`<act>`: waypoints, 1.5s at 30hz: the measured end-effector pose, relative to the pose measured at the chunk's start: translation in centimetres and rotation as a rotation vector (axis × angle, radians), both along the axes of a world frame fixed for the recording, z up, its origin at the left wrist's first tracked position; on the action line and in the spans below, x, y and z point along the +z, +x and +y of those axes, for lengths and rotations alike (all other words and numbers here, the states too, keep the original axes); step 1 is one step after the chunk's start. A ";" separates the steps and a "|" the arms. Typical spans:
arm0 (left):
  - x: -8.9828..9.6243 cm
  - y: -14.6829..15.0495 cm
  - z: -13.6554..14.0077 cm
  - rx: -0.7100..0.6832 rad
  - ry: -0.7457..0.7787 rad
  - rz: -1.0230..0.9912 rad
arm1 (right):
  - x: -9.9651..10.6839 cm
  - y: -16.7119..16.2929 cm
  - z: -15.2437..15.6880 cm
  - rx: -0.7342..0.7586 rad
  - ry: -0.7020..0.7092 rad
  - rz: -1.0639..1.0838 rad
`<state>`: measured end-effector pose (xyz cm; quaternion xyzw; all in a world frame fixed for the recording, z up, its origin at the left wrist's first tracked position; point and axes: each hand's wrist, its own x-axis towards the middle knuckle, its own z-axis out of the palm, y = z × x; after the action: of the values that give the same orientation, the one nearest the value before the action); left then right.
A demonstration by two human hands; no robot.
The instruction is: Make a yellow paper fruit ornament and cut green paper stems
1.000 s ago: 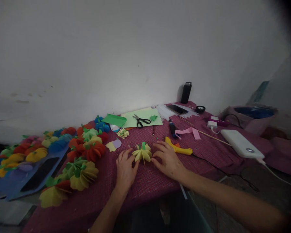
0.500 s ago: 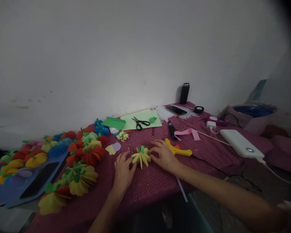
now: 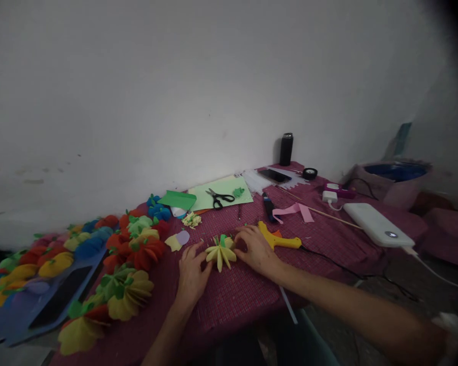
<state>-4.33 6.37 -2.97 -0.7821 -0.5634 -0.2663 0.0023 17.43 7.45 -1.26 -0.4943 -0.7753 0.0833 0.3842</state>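
Note:
A pale yellow paper pumpkin [image 3: 221, 254] with fanned folds and a green tip stands on the cloth between my hands. My left hand [image 3: 193, 267] curves around its left side, thumb and fingertips at the folds. From the right, the bent fingers of my right hand [image 3: 255, 248] grip its edge. Just beyond my right hand lies a yellow hot glue gun [image 3: 277, 239] with a black cord. Yellow and lilac paper pieces [image 3: 177, 240] rest past my left hand, near a small heap of yellow paper bits [image 3: 191, 219].
Finished paper pumpkins [image 3: 147, 249] crowd the left side. Black-handled scissors [image 3: 220, 199] lie on green paper sheets [image 3: 198, 193] at the back. To the right are a pink paper strip [image 3: 295, 210], a wooden stick [image 3: 336, 217], a white power bank [image 3: 377, 224] and a black bottle [image 3: 286, 149].
The view has shifted slightly. Both hands stay at the yellow paper pumpkin, which keeps nearly the same place and pose between them.

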 end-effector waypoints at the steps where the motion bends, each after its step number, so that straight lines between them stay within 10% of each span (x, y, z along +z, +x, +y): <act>1: 0.0 0.0 0.0 -0.003 0.000 -0.004 | 0.0 0.0 0.0 -0.004 -0.001 0.003; 45: 0.4 -2.0 3.3 -0.345 -0.393 -0.298 | 1.1 0.2 -0.1 0.153 -0.009 0.076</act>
<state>-6.34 9.66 -2.53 -0.8041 -0.4569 -0.2602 -0.2773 17.66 7.39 -0.14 -0.4319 -0.7954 0.1346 0.4034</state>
